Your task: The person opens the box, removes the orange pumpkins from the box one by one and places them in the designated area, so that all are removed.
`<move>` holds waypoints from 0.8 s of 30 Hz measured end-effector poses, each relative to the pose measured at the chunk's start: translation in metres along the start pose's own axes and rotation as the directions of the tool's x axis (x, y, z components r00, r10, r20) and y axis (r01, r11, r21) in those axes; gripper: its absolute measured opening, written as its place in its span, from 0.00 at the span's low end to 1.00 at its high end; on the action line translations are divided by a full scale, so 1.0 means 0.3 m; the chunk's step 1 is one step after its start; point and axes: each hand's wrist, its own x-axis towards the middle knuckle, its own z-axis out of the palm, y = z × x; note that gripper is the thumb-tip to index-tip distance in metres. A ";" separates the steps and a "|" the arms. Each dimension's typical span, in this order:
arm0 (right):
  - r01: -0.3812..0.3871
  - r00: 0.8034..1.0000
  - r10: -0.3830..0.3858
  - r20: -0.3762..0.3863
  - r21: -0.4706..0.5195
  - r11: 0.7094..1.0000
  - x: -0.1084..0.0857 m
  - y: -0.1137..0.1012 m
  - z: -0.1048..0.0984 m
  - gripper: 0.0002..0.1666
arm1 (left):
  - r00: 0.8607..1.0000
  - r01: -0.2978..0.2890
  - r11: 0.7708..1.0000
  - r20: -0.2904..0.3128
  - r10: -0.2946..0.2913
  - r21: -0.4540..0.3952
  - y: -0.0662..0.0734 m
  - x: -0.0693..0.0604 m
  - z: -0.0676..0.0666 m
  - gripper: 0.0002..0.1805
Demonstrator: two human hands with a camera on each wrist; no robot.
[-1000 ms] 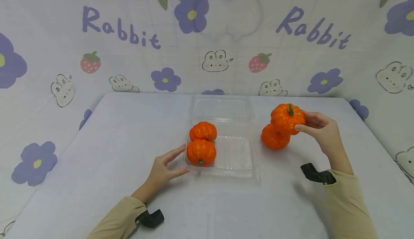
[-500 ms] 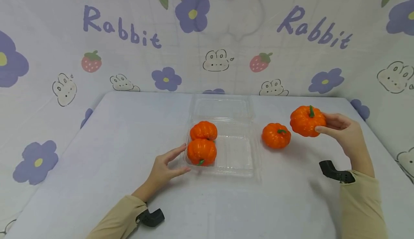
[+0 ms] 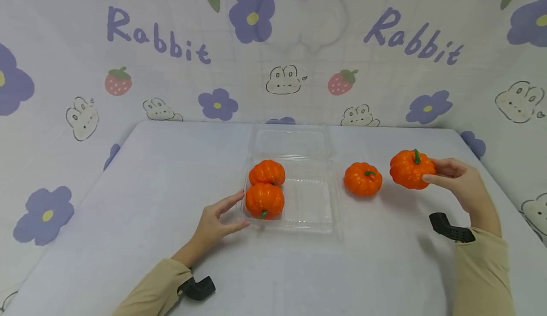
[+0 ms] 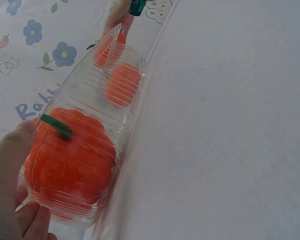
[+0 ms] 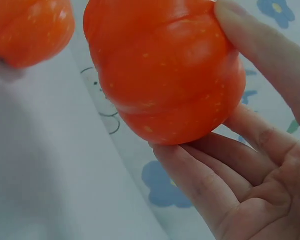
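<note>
In the head view my right hand [image 3: 461,183] grips a shiny orange toy pumpkin [image 3: 412,169] with a green stem, thumb on the near side and fingers behind. The right wrist view shows this pumpkin [image 5: 164,70] large between thumb and fingers. It hangs above the table, right of another toy pumpkin [image 3: 363,179] that sits on the cloth. Two more pumpkins, a rear one [image 3: 267,172] and a front one [image 3: 264,201], fill the left side of a clear plastic clamshell box [image 3: 309,202]. My left hand [image 3: 215,221] touches the box's front left corner, fingers and thumb spread.
The box's clear lid [image 3: 290,143] lies folded back behind it. A white cloth covers the table [image 3: 141,183], and a printed curtain [image 3: 239,69] rises along its back and sides. Both forearms carry black wrist mounts [image 3: 450,230].
My right hand has carried the held pumpkin rightward, away from the one on the table, then lowered it slightly. The left hand and the box have stayed in place.
</note>
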 end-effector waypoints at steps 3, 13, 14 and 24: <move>-0.039 0.998 0.042 0.043 -0.057 0.998 -0.034 -0.059 0.026 0.24 | 1.000 0.002 1.000 -0.005 -0.002 0.012 -0.001 -0.007 0.000 0.32; -0.166 0.976 0.192 0.100 -0.218 0.962 -0.092 -0.214 0.114 0.20 | 1.000 0.018 1.000 -0.020 -0.018 0.016 0.002 -0.023 -0.013 0.32; -0.167 0.976 0.195 0.102 -0.236 0.957 -0.089 -0.213 0.117 0.20 | 1.000 0.018 1.000 -0.020 -0.018 0.009 0.004 -0.022 -0.014 0.32; -0.197 0.966 0.235 0.111 -0.274 0.941 -0.102 -0.209 0.116 0.27 | 1.000 0.011 1.000 0.002 -0.011 -0.008 0.002 -0.003 0.000 0.32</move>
